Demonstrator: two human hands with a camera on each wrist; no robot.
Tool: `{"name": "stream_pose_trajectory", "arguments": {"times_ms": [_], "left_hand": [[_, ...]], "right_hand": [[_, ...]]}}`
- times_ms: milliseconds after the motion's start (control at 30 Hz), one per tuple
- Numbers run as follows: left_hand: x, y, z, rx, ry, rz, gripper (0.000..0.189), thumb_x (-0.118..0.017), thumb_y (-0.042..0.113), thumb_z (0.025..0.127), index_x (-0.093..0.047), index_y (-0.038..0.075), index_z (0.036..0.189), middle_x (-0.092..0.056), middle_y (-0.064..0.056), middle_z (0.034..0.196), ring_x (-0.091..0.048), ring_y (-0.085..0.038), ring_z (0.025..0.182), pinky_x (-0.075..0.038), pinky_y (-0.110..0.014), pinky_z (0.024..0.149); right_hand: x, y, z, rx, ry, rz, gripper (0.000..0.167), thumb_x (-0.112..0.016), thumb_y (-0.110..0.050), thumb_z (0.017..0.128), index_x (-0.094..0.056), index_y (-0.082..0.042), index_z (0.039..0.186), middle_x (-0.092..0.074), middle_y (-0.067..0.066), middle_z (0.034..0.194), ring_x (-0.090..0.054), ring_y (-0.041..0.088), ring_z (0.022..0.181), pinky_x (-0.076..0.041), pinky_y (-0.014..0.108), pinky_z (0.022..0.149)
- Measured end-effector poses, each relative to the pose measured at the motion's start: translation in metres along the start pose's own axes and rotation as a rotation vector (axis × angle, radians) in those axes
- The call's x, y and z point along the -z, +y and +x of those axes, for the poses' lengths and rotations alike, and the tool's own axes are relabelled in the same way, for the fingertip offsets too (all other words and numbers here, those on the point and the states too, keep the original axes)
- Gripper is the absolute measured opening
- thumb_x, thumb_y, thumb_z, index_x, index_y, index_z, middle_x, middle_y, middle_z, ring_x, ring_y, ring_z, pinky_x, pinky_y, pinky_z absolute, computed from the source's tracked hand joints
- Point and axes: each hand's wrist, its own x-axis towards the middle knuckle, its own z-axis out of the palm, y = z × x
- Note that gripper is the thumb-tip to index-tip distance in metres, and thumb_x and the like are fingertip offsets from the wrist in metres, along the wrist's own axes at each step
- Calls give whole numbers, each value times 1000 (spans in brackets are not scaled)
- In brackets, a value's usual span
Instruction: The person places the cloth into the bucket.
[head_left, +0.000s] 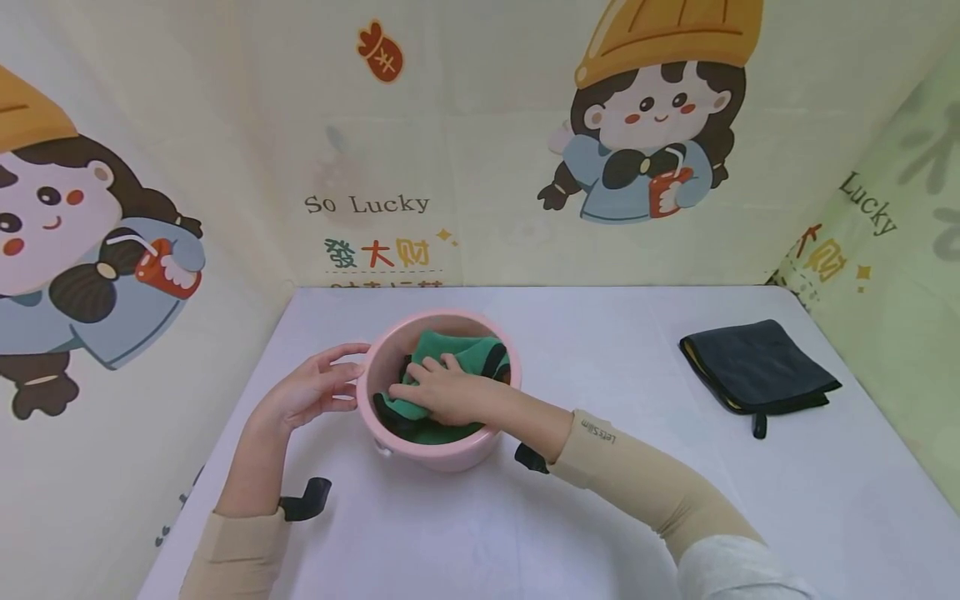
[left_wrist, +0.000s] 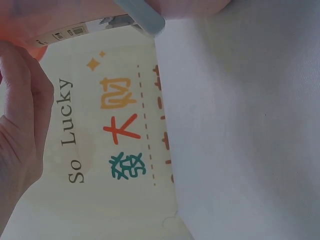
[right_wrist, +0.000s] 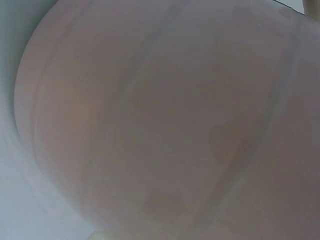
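A pink bucket [head_left: 450, 458] stands upright on the table, with a green cloth [head_left: 457, 348] with black edging bunched inside. My right hand [head_left: 446, 396] reaches over the near right rim and rests on the cloth, its fingers spread. At the bucket's left side, the fingertips of my left hand [head_left: 315, 390] touch or nearly touch the rim, fingers loosely bent. The left wrist view shows that hand [left_wrist: 22, 105] beside the bucket wall [left_wrist: 192, 7], which bears a printed label [left_wrist: 75, 32]. Only the bucket's ribbed outside [right_wrist: 165, 120] fills the right wrist view, hiding the right hand there.
A folded dark grey cloth [head_left: 757, 367] with a black loop lies at the right of the white table [head_left: 600, 350]. Printed curtains [head_left: 487, 167] hang behind the table and along both sides. A grey-blue handle end [left_wrist: 145, 15] projects from the bucket.
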Motion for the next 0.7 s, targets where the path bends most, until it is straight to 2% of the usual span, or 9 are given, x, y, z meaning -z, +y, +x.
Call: {"name": "stream_pose_trajectory", "arguments": {"times_ms": [167, 333, 567, 700], "left_hand": [[0, 0, 0, 0, -1, -10, 49, -56, 21, 91, -37, 9, 135, -59, -2, 106, -64, -17, 79, -55, -33, 72], [1, -1, 1, -6, -2, 0, 50, -56, 21, 91, -36, 9, 136, -59, -2, 106, -65, -17, 80, -54, -36, 74], [1, 0, 0, -7, 0, 9, 50, -56, 22, 91, -36, 9, 136, -58, -1, 107, -64, -17, 80, -53, -37, 76], [1, -1, -1, -8, -1, 13, 50, -56, 22, 91, -36, 9, 136, -57, -2, 108, -64, -17, 80, -54, -36, 75]], "right_hand": [[0, -1, 0, -1, -78, -15, 49, -53, -31, 91, -35, -26, 136, -44, 3, 126, -37, 18, 109, -37, 39, 92], [0, -2, -1, 4, -108, -19, 51, -55, -33, 90, -34, -26, 136, -44, 3, 125, -37, 18, 109, -37, 36, 91], [1, 1, -2, -5, -64, 77, 53, -63, -33, 85, -40, -26, 131, -46, 1, 119, -38, 16, 107, -35, 38, 93], [5, 4, -7, 21, -29, 138, 52, -65, -35, 83, -42, -28, 128, -45, -2, 117, -38, 14, 108, -32, 39, 96]]}}
